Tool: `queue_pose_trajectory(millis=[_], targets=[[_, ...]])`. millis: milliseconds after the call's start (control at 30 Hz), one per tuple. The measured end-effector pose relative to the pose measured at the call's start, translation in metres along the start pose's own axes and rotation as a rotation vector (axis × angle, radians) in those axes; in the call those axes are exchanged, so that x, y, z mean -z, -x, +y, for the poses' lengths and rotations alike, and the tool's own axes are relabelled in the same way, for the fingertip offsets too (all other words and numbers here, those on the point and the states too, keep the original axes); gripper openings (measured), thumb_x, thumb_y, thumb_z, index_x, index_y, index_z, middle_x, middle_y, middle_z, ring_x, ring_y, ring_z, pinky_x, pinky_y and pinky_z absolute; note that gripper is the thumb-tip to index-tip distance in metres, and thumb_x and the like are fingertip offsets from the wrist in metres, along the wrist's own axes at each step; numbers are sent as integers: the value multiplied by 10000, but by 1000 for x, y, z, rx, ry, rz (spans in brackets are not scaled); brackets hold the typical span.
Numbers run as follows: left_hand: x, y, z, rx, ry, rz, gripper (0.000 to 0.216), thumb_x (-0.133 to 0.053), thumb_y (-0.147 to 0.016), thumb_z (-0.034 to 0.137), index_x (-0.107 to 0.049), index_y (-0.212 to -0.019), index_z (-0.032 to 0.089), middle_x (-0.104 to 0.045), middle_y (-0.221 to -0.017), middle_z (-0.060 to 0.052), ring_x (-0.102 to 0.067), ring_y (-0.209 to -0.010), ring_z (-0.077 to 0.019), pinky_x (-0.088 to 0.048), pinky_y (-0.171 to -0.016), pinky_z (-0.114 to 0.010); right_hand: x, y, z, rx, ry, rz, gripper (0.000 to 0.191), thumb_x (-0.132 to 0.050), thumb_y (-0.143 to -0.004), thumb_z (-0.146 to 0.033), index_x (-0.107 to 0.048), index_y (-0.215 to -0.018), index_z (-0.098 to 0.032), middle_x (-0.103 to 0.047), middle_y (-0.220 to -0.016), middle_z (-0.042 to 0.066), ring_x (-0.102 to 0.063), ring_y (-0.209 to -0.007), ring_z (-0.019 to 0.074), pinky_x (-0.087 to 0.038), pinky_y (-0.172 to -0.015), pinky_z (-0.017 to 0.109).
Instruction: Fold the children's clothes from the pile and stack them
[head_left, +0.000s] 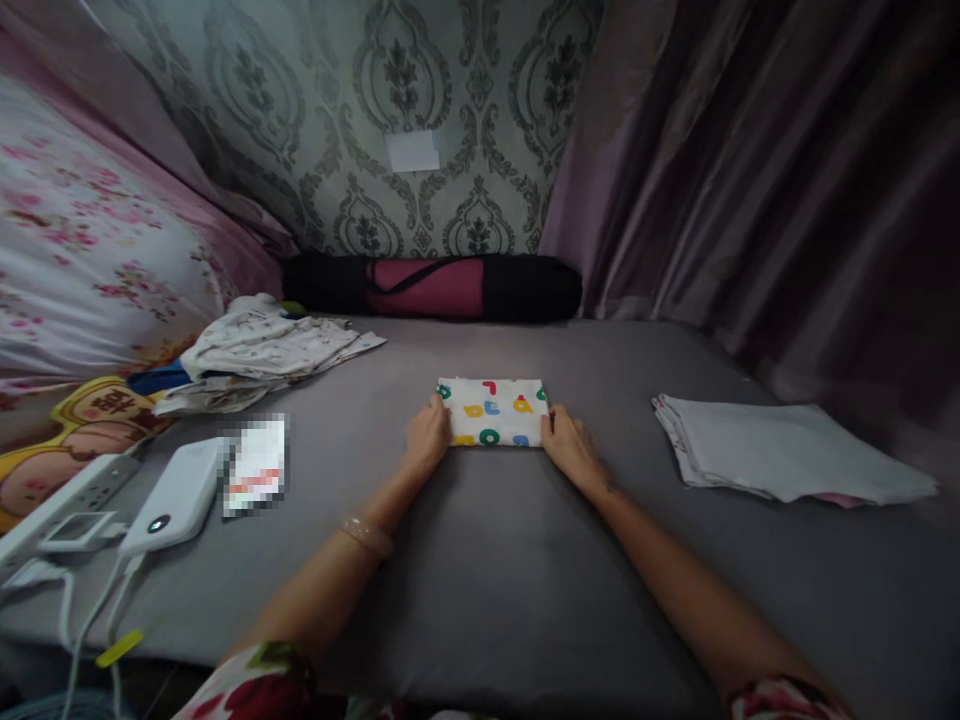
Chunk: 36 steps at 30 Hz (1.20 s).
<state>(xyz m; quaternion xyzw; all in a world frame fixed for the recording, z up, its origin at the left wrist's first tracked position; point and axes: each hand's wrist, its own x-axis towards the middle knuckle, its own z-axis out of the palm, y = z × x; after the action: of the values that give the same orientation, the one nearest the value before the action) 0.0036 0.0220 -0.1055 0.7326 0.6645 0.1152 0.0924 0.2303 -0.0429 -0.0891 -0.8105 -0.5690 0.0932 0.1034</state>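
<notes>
A small folded white cloth [495,410] with coloured letter prints lies on the grey bed sheet [480,560] in the middle of the view. My left hand [427,438] rests at its left edge, fingers curled against the fabric. At the right edge sits my right hand [570,445], fingers bent and touching the cloth. Both hands press or pinch the edges; whether they lift it I cannot tell. A bracelet circles my left wrist.
A folded white cloth stack [787,450] lies at the right. A loose pile of clothes [262,350] is at the back left. A power bank [176,495], a power strip [67,500] and a small packet [255,465] sit left. A rolled mat [435,287] lies against the wall.
</notes>
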Motion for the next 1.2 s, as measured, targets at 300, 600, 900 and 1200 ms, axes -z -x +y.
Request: queue_pose_trajectory(millis=[300,600,900,1200], targets=[[0,-3,-3,-24,-48,-46,312,-295,-988,319,-439,-1197,139,-625,-1089,-160,-642,-948,-262,-462,-755,-341,10,-1,-7,24,164,-112,340,-288,-945,-137,-526,-1185,-92,-673,-1010,198,-655,-961,286,-456,-772,367],[-2,-11,20,-285,-106,158,344,-320,-967,257,-502,-1212,99,-549,-1254,-181,-522,-1169,-268,-409,-967,-381,9,-24,-49,466,193,112,414,-296,-917,-103,-576,-1221,-96,-582,-1262,182,-532,-1169,256,-378,-976,383],[-42,-25,27,-380,-156,127,500,-278,-967,317,-402,-1415,135,-381,-1487,-129,-299,-1388,-302,-202,-1135,-487,-46,-39,-63,571,39,14,562,-273,-932,-266,-329,-1465,-97,-287,-1536,72,-202,-1421,230,-96,-1161,410],[-27,-27,28,-354,-167,22,495,-285,-965,368,-409,-1412,196,-357,-1502,-115,-296,-1385,-307,-238,-1105,-517,-43,-44,-65,501,63,-61,605,-282,-930,-304,-259,-1485,-62,-203,-1558,128,-170,-1430,248,-105,-1153,417]])
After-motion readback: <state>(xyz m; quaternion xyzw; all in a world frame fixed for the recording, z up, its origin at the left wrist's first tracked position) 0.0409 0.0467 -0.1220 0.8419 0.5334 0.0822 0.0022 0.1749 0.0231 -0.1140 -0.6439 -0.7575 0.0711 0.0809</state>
